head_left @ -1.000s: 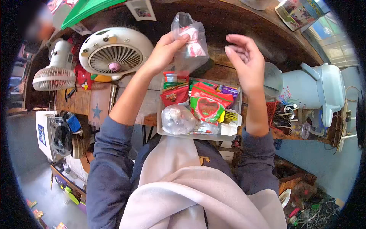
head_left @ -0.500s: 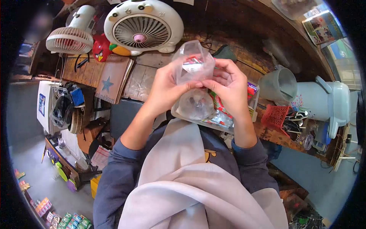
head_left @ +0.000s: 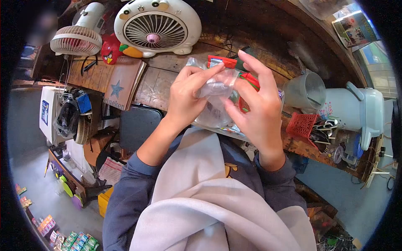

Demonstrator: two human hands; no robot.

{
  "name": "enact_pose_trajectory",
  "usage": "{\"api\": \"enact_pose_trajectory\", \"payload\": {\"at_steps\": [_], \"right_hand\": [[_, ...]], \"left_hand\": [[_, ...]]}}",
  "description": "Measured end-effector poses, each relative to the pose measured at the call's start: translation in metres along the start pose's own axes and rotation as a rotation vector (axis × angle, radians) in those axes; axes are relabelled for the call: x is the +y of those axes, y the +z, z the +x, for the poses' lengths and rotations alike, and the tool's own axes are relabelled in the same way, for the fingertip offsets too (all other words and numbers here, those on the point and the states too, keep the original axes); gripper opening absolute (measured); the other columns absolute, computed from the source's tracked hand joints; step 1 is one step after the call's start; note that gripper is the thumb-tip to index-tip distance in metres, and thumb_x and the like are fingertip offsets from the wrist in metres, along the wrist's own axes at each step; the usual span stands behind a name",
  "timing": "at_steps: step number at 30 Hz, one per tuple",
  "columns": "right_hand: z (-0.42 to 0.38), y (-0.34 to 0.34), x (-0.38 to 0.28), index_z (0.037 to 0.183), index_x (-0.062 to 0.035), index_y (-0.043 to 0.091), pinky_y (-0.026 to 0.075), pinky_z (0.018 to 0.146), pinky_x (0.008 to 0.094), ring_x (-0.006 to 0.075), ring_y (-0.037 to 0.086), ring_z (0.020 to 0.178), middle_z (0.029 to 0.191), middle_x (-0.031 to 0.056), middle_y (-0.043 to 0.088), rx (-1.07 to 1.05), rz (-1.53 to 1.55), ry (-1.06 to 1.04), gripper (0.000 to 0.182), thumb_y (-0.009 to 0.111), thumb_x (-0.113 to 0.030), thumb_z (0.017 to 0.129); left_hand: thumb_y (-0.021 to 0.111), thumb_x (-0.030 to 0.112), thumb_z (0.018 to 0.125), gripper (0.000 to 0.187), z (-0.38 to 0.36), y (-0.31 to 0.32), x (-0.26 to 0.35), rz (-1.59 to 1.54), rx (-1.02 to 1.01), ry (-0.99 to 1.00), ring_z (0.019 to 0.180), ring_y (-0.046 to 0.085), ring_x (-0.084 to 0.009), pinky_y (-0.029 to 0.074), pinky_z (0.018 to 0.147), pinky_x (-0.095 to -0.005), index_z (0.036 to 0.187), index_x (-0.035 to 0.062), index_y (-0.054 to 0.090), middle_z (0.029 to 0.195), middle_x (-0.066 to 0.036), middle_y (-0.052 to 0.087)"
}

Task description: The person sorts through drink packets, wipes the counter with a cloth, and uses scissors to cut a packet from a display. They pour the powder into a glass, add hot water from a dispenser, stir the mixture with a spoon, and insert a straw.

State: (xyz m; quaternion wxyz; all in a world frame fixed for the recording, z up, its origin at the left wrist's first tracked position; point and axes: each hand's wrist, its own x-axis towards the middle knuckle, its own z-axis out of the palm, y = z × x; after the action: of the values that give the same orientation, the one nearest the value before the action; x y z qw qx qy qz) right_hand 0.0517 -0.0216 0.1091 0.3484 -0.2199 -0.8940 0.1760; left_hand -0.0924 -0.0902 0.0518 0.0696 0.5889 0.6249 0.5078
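A clear plastic bag (head_left: 217, 90) is pinched in my left hand (head_left: 186, 94), its fingers curled over the upper left of the bag. The bag's lower part hangs over a pale tray (head_left: 209, 127). To the right of the bag is my right hand (head_left: 261, 108), with thumb and fingers spread apart and fingertips right at the bag's edge. Behind the bag, red packaging (head_left: 224, 62) shows beyond my fingers. More red and green packets (head_left: 244, 104) are partly hidden by my right hand.
A white animal-shaped fan (head_left: 159, 31) and a smaller fan (head_left: 77, 39) stand at the back left, near a red bird figure (head_left: 111, 49). A Heineken menu board (head_left: 119, 85) lies left. To the right are a translucent pitcher (head_left: 307, 90), a red basket of cutlery (head_left: 303, 127) and a thermos jug (head_left: 347, 108).
My right hand has let go of the bag's edge and spread its fingers. My left hand has turned over the bag, whose upright mouth is now lower and folded.
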Motion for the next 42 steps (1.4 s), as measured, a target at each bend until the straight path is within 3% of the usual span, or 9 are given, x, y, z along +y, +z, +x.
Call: {"api": "enact_pose_trajectory", "payload": {"at_steps": [7, 11, 15, 17, 19, 21, 23, 31, 42], "right_hand": [[-0.031, 0.029, 0.030, 0.083, -0.0057, 0.062, 0.051, 0.064, 0.0281, 0.0223, 0.062, 0.078, 0.093, 0.0103, 0.061, 0.170, 0.142, -0.137, 0.027, 0.069, -0.002, 0.057], [-0.052, 0.028, 0.034, 0.077, 0.0014, 0.061, 0.052, 0.062, 0.0315, 0.0243, 0.062, 0.075, 0.090, 0.0171, 0.060, 0.269, 0.214, -0.230, 0.016, 0.065, 0.001, 0.062], [-0.060, 0.022, 0.037, 0.078, 0.0027, 0.061, 0.052, 0.068, 0.0342, 0.0305, 0.062, 0.078, 0.090, 0.0188, 0.060, 0.348, 0.194, -0.228, 0.015, 0.064, 0.002, 0.063], [-0.062, 0.022, 0.038, 0.079, 0.0025, 0.062, 0.053, 0.069, 0.0347, 0.0306, 0.062, 0.079, 0.090, 0.0192, 0.060, 0.326, 0.186, -0.230, 0.016, 0.063, 0.004, 0.063], [-0.061, 0.023, 0.036, 0.079, 0.0013, 0.063, 0.052, 0.068, 0.0331, 0.0289, 0.062, 0.078, 0.092, 0.0183, 0.060, 0.332, 0.198, -0.230, 0.017, 0.063, 0.004, 0.063], [-0.058, 0.025, 0.032, 0.080, 0.0000, 0.063, 0.052, 0.067, 0.0315, 0.0273, 0.063, 0.078, 0.094, 0.0174, 0.060, 0.336, 0.209, -0.230, 0.018, 0.062, 0.005, 0.063], [-0.052, 0.025, 0.027, 0.081, -0.0023, 0.064, 0.052, 0.064, 0.0280, 0.0233, 0.063, 0.076, 0.097, 0.0147, 0.061, 0.204, 0.176, -0.138, 0.020, 0.061, 0.005, 0.062], [-0.031, 0.016, 0.019, 0.080, -0.0058, 0.066, 0.051, 0.065, 0.0273, 0.0212, 0.063, 0.075, 0.095, 0.0113, 0.063, 0.222, 0.108, -0.213, 0.019, 0.063, 0.001, 0.063], [-0.007, 0.029, -0.006, 0.080, -0.0001, 0.065, 0.049, 0.075, 0.0299, 0.0247, 0.062, 0.082, 0.095, 0.0141, 0.063, 0.063, 0.118, -0.249, 0.025, 0.060, 0.009, 0.057]], "left_hand": [[0.068, 0.007, 0.051, 0.053, -0.009, -0.002, -0.004, 0.213, 0.048, 0.265, 0.078, 0.056, -0.0176, 0.032, 0.086, -0.0411, 0.103, 0.0150, 0.060, 0.086, 0.002, 0.063], [0.071, 0.008, 0.053, 0.073, -0.008, -0.007, -0.018, 0.234, 0.273, 0.393, 0.096, 0.052, -0.0220, 0.020, 0.099, -0.0452, 0.120, 0.0131, 0.044, 0.107, -0.003, 0.056], [0.063, 0.002, 0.064, 0.071, -0.011, -0.015, -0.027, 0.170, 0.355, 0.121, 0.111, 0.042, -0.0256, 0.021, 0.100, -0.0457, 0.127, 0.0076, 0.031, 0.125, -0.012, 0.041], [0.057, 0.002, 0.073, 0.065, -0.014, -0.013, -0.031, -0.480, 0.378, -0.212, 0.111, 0.042, -0.0240, 0.027, 0.097, -0.0411, 0.130, 0.0068, 0.027, 0.126, -0.014, 0.039], [0.052, 0.014, 0.083, 0.057, -0.014, -0.015, -0.025, -0.606, 0.313, -0.233, 0.112, 0.043, -0.0238, 0.038, 0.090, -0.0367, 0.132, 0.0073, 0.022, 0.127, -0.016, 0.037], [0.047, 0.029, 0.088, 0.056, -0.017, -0.014, -0.008, -1.294, 0.150, -0.478, 0.110, 0.046, -0.0257, 0.045, 0.084, -0.0378, 0.133, 0.0095, 0.019, 0.127, -0.016, 0.037], [0.041, 0.042, 0.088, 0.059, -0.018, -0.012, -0.006, -1.248, 0.041, -0.523, 0.106, 0.050, -0.0268, 0.048, 0.081, -0.0390, 0.133, 0.0117, 0.016, 0.128, -0.016, 0.036], [0.058, -0.001, 0.076, 0.061, -0.020, -0.011, -0.002, -1.299, 0.131, -0.653, 0.109, 0.049, -0.0243, 0.047, 0.084, -0.0346, 0.127, 0.0104, 0.027, 0.127, -0.012, 0.039], [0.058, -0.009, 0.072, 0.071, -0.042, -0.021, -0.014, -1.362, 0.305, -0.674, 0.109, 0.048, -0.0218, 0.045, 0.088, -0.0311, 0.130, 0.0106, 0.024, 0.128, -0.011, 0.036]]}}
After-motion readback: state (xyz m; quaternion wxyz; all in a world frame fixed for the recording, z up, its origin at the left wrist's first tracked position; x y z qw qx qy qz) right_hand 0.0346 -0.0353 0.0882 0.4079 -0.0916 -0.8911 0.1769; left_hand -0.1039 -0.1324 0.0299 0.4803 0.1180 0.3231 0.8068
